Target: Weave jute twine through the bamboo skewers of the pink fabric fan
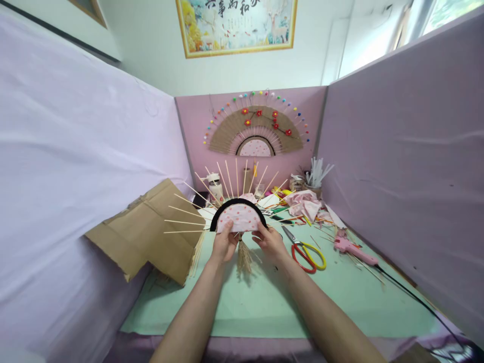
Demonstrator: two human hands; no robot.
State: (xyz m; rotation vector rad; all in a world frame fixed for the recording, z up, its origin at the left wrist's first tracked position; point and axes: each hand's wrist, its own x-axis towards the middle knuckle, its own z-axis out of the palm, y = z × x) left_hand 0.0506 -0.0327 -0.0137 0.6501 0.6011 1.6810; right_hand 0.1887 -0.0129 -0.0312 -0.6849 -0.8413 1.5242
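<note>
Between my two hands, above the table, is a half-round fan base (239,219) covered in pink dotted cloth with a black rim. Thin wooden sticks (227,179) spread out from its rim like rays. My left hand (224,244) grips its lower left edge, thumb on the cloth. My right hand (270,241) pinches the lower right edge the same way. Below the base, between the hands, shows a bundle of dried straw-like strands (244,259); whether it hangs from the base or lies on the table I cannot tell.
Scissors (304,252) with red and yellow handles lie right of my hands. Farther right is a pink glue gun (355,250) with a black cord. Torn cardboard (151,232) leans at left. A finished fan (259,126) hangs on the back panel. Crumpled pink cloth (304,203) lies behind.
</note>
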